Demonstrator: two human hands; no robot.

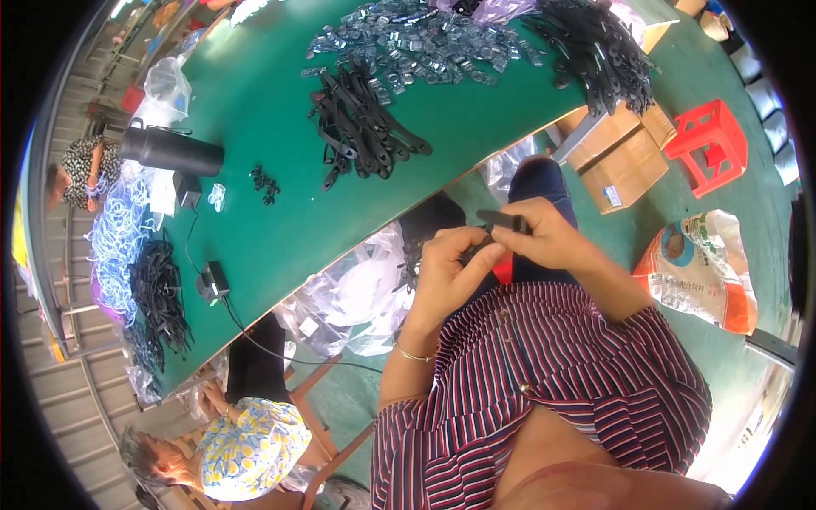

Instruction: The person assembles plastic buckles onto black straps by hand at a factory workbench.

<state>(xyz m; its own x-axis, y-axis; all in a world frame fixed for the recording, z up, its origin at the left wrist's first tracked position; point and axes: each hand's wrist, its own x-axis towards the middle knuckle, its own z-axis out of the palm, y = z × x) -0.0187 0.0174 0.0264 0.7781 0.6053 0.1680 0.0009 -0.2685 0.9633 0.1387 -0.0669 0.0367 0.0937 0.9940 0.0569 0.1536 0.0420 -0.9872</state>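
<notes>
Close together above my lap, both hands are closed. Between the fingers of my right hand [537,231] is a black strap [503,221], one end sticking out toward the left. My left hand [450,265] pinches near the strap's lower end; a small dark part there is mostly hidden by the fingers. Beyond the table's edge, a pile of similar black straps [361,127] lies on the green table [280,170]. Behind it spreads a heap of small clear-grey plastic pieces [416,42]. A larger bundle of black straps [595,51] lies at the far right corner.
On the table's left are a black bottle [174,151], small black parts [265,185], a black adapter [212,282] with a cable, and blue-white cords [123,229]. A red stool [710,146], cardboard boxes [616,157] and a sack [705,268] stand right. A co-worker [242,446] sits left.
</notes>
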